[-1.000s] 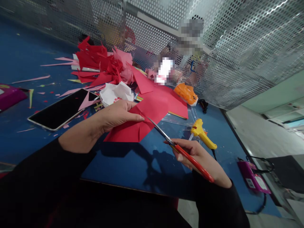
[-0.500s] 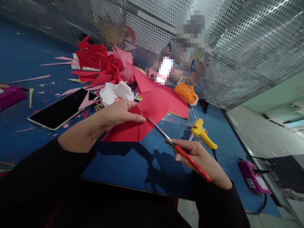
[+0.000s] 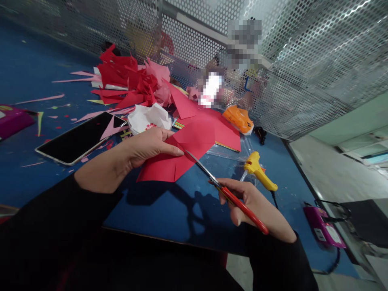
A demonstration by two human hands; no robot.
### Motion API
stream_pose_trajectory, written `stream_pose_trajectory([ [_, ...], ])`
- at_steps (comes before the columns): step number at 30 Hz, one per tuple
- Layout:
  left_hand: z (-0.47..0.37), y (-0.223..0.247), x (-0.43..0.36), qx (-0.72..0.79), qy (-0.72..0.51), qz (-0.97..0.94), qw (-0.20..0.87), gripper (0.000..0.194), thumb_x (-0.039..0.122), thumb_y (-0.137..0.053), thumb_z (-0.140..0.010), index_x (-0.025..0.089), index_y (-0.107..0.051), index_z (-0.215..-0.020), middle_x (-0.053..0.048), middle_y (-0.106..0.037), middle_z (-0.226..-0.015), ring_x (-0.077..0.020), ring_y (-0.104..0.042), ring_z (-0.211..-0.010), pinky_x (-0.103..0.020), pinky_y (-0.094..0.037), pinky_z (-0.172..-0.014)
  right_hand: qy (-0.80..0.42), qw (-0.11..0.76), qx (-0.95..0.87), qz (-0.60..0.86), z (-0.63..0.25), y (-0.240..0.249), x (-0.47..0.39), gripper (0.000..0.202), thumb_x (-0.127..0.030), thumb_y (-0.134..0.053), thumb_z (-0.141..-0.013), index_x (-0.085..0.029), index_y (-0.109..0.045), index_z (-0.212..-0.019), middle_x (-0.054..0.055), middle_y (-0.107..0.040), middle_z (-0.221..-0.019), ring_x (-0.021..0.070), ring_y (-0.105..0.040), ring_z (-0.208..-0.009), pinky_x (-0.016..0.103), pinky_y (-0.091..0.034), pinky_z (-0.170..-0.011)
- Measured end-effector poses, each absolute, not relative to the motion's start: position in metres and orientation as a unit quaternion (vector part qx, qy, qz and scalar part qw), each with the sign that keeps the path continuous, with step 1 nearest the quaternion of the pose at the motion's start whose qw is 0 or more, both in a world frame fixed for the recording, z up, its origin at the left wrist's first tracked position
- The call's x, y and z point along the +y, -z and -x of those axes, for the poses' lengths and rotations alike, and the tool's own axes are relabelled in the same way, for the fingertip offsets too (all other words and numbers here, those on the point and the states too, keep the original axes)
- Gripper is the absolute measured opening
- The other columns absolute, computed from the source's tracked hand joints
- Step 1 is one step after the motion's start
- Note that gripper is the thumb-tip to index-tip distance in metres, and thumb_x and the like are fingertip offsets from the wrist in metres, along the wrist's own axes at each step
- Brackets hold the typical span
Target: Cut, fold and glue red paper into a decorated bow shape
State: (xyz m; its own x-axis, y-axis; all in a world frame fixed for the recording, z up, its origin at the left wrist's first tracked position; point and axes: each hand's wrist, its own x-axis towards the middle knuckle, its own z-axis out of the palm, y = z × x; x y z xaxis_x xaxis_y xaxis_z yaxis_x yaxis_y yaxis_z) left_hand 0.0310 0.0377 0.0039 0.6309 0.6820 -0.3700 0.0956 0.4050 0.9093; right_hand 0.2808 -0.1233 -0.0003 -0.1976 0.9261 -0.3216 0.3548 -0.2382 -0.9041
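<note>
Working above the near edge of the table [image 3: 151, 228], the right hand [image 3: 256, 202], fingers now spread wider around the scissors [image 3: 226, 192], seems mid-snip, while the left hand [image 3: 151, 145] pinches the paper [image 3: 197, 139].

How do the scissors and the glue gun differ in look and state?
The scissors are in the right hand; the glue gun lies unheld on the table. The scissors show metal blades and red on the handle; the glue gun is yellow, with a dark cord. The scissors' blades reach the red sheet; the glue gun lies apart from it. Both have brightly coloured handles.
</note>
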Motion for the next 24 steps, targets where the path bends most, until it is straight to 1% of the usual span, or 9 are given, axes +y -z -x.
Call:
stream_pose_trajectory([
  [3,-0.031,-0.004,0.038,0.386,-0.194,-0.509,0.745,0.028,0.019,-0.083,-0.059,0.023,-0.078,-0.086,-0.003,-0.08,-0.092,-0.0264,-0.074,-0.092,-0.036,-0.058,-0.086,-0.532,0.253,-0.56,0.582,-0.28,0.001,-0.123,0.089,-0.063,-0.089,-0.05,-0.022,-0.065,-0.125,0.0,-0.061,-0.084,0.0087,-0.042,-0.059,0.021,-0.033,-0.047],
  [7,-0.032,-0.002,0.037,0.385,-0.194,-0.509,0.745,0.028,0.019,-0.084,-0.058,0.023,-0.079,-0.085,-0.003,-0.079,-0.09,-0.0261,-0.074,-0.091,-0.036,-0.058,-0.085,-0.528,0.258,-0.562,0.582,-0.277,-0.001,-0.123,0.094,-0.074,-0.083,-0.05,-0.021,-0.065,-0.125,0.001,-0.06,-0.084,0.0098,-0.042,-0.06,0.022,-0.032,-0.046],
  [10,-0.032,-0.001,0.036,0.372,-0.188,-0.508,0.754,0.026,0.018,-0.084,-0.058,0.023,-0.079,-0.084,-0.003,-0.079,-0.088,-0.0247,-0.074,-0.088,-0.036,-0.057,-0.086,-0.52,0.258,-0.569,0.583,-0.273,-0.003,-0.123,0.095,-0.078,-0.078,-0.05,-0.021,-0.065,-0.125,0.001,-0.06,-0.083,0.0124,-0.047,-0.066,0.023,-0.036,-0.051],
  [12,-0.033,-0.001,0.035,0.368,-0.185,-0.508,0.756,0.026,0.017,-0.084,-0.059,0.023,-0.079,-0.083,-0.003,-0.079,-0.088,-0.0239,-0.074,-0.086,-0.035,-0.057,-0.085,-0.521,0.256,-0.573,0.578,-0.272,-0.003,-0.123,0.088,-0.079,-0.074,-0.058,-0.021,-0.065,-0.123,0.0,-0.059,-0.082,0.012,-0.047,-0.065,0.024,-0.037,-0.054],
  [15,-0.032,0.0,0.035,0.373,-0.184,-0.501,0.759,0.028,0.017,-0.084,-0.059,0.023,-0.079,-0.086,-0.003,-0.079,-0.089,-0.0234,-0.074,-0.085,-0.034,-0.057,-0.082,-0.544,0.257,-0.566,0.563,-0.271,-0.002,-0.123,0.074,-0.076,-0.072,-0.066,-0.02,-0.066,-0.114,-0.004,-0.052,-0.074,0.0094,-0.041,-0.059,0.024,-0.035,-0.055],
  [18,-0.032,0.0,0.034,0.38,-0.184,-0.496,0.758,0.031,0.018,-0.084,-0.059,0.024,-0.079,-0.09,-0.003,-0.079,-0.089,-0.024,-0.074,-0.087,-0.034,-0.057,-0.082,-0.555,0.261,-0.566,0.551,-0.271,0.0,-0.122,0.055,-0.067,-0.074,-0.073,-0.019,-0.064,-0.099,-0.006,-0.045,-0.068,0.0089,-0.034,-0.06,0.024,-0.031,-0.055],
  [20,-0.032,0.001,0.034,0.383,-0.182,-0.497,0.757,0.032,0.019,-0.084,-0.06,0.024,-0.079,-0.09,-0.003,-0.079,-0.087,-0.0242,-0.074,-0.087,-0.034,-0.056,-0.082,-0.551,0.261,-0.573,0.548,-0.27,0.001,-0.122,0.046,-0.061,-0.072,-0.079,-0.019,-0.062,-0.093,-0.007,-0.041,-0.066,0.0087,-0.03,-0.059,0.024,-0.028,-0.054],
  [24,-0.033,0.001,0.035,0.384,-0.181,-0.498,0.756,0.034,0.019,-0.085,-0.06,0.024,-0.078,-0.093,-0.003,-0.079,-0.088,-0.0244,-0.074,-0.087,-0.034,-0.057,-0.08,-0.525,0.252,-0.588,0.561,-0.268,0.0,-0.122,0.037,-0.057,-0.067,-0.086,-0.02,-0.061,-0.089,-0.007,-0.036,-0.066,0.0084,-0.025,-0.057,0.024,-0.024,-0.051],
])
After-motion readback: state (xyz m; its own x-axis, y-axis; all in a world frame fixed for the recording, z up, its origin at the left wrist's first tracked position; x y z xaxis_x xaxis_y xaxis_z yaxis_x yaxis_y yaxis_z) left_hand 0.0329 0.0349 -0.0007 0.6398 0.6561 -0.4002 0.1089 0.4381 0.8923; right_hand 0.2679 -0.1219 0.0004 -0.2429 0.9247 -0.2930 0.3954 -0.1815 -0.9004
